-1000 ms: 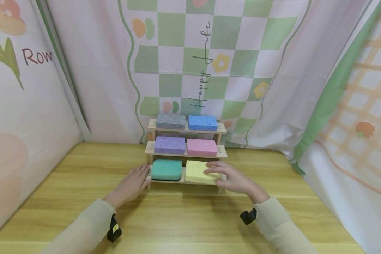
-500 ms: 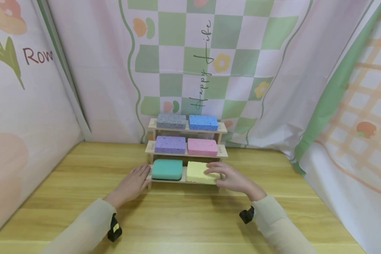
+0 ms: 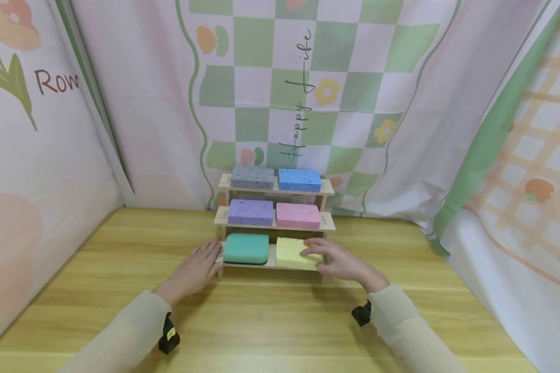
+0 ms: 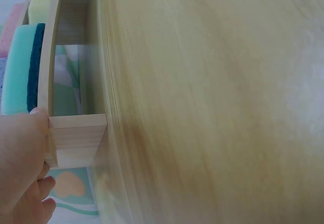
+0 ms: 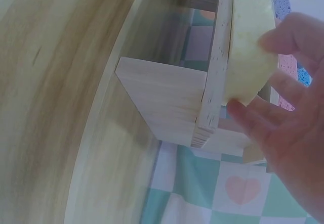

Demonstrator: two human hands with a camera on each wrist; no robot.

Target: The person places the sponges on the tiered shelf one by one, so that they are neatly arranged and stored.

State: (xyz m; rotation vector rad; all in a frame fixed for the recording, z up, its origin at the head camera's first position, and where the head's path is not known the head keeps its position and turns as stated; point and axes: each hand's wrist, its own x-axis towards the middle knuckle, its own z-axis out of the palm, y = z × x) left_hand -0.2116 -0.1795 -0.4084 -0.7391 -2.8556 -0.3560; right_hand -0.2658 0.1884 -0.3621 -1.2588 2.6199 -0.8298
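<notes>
A three-tier wooden rack (image 3: 273, 264) stands on the table, two sponges on each tier. My right hand (image 3: 343, 259) pinches the yellow sponge (image 3: 289, 251) at the right of the lowest tier; in the right wrist view the thumb (image 5: 240, 113) touches its end and a fingertip its upper face. That sponge's right end is partly hidden by the fingers. My left hand (image 3: 191, 272) rests against the left end of the lowest tier, fingers extended in the head view, beside the teal sponge (image 3: 246, 248), which has a dark scouring layer underneath.
Purple (image 3: 250, 212) and pink (image 3: 298, 215) sponges lie on the middle tier. Grey (image 3: 252, 177) and blue (image 3: 299, 180) ones lie on top. A checked curtain (image 3: 252, 41) hangs right behind the rack. The wooden table (image 3: 266, 321) extends in front.
The yellow sponge has shifted slightly right and sits straighter, so its gap to the teal sponge is a little wider. The left hand and the rack stay nearly still.
</notes>
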